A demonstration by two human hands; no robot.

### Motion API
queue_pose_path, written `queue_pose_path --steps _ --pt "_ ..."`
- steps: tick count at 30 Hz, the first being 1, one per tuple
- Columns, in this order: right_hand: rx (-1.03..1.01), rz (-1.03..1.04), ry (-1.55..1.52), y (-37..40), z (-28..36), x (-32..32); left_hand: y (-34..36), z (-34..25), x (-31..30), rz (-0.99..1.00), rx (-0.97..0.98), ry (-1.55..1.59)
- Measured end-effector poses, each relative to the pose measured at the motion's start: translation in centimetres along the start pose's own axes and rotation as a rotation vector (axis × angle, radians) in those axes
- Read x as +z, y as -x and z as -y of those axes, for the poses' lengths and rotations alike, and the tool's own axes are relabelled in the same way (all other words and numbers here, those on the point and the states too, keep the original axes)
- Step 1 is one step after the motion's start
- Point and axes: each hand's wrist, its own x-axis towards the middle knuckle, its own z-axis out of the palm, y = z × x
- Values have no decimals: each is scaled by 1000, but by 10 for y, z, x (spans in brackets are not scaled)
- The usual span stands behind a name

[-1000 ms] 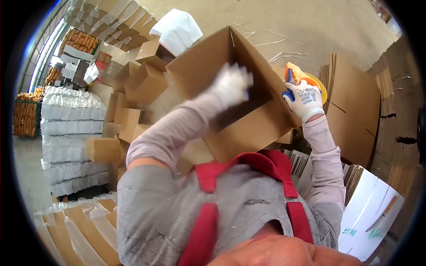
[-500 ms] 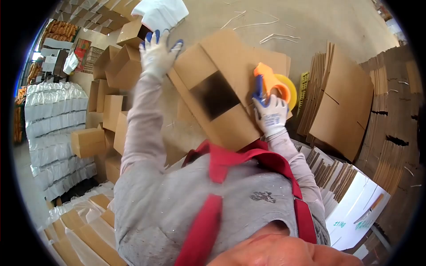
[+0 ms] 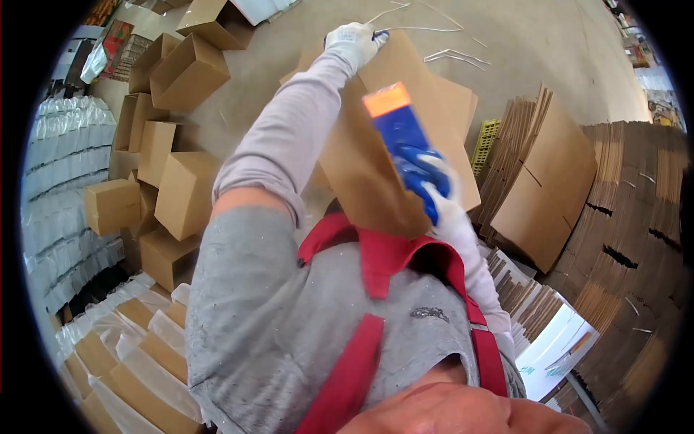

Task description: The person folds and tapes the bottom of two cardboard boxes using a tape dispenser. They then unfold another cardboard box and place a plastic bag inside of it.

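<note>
Grasping the tape dispenser (image 3: 400, 126), the right hand (image 3: 435, 182) holds it over the carton (image 3: 354, 170). The left hand (image 3: 353, 45) touches the carton's far edge, but whether it grips there I cannot tell.

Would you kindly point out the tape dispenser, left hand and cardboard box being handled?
Tape dispenser (image 3: 402, 129): head view, its blue side.
Left hand (image 3: 352, 43): head view, the glove's back.
Cardboard box (image 3: 369, 173): head view, a bare panel.

Matt brown cardboard box (image 3: 354, 166), smooth-faced. Tape dispenser (image 3: 408, 130) in smooth blue and orange plastic. White cloth gloves (image 3: 348, 40) with blue coated fingertips. Matt grey cloth shirt (image 3: 275, 304); red cloth apron straps (image 3: 343, 376). Shiny, wrinkled plastic film (image 3: 69, 166) over stacks at left.
</note>
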Motion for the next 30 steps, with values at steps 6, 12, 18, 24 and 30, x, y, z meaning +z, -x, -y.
queue_pose_path --steps 6,12,18,24,30 --pt "333 106 -459 5 -21 11 17 45 -17 -292 248 284" --pt "419 86 -473 3 -14 9 106 5 -71 954 49 781" --pt "357 189 -433 10 -25 -6 123 19 -29 926 -125 1428" --pt "467 118 -437 -28 -6 6 77 31 -26 225 260 795" --pt "656 166 -448 -43 -4 0 -28 82 1 661 -102 111"
